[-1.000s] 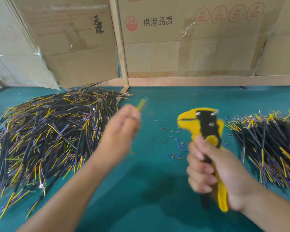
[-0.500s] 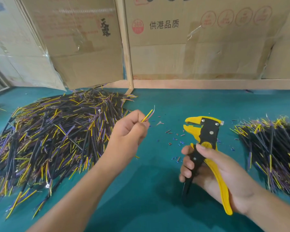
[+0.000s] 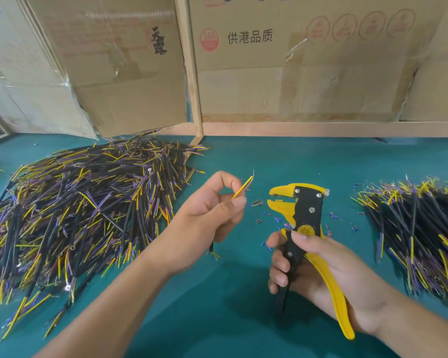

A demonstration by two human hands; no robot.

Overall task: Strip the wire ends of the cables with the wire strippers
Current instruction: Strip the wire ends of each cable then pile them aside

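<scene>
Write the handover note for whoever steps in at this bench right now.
Left hand: pinches one thin yellow wire of a black-sheathed cable, tip up, bare strand showing at the end.
Right hand: grip round the yellow-and-black wire strippers, jaws open, beside the wire, not on it.
Big heap of black cables with yellow and purple wires lies left; smaller heap right.
Done: insulation scraps litter the green mat.
Left: which heap is finished cannot be told.

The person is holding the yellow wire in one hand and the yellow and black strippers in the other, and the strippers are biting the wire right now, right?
Not quite. The head view shows the wire strippers apart from the yellow wire, jaws open and empty. The left hand pinches the wire; the right hand grips the strippers.
</scene>
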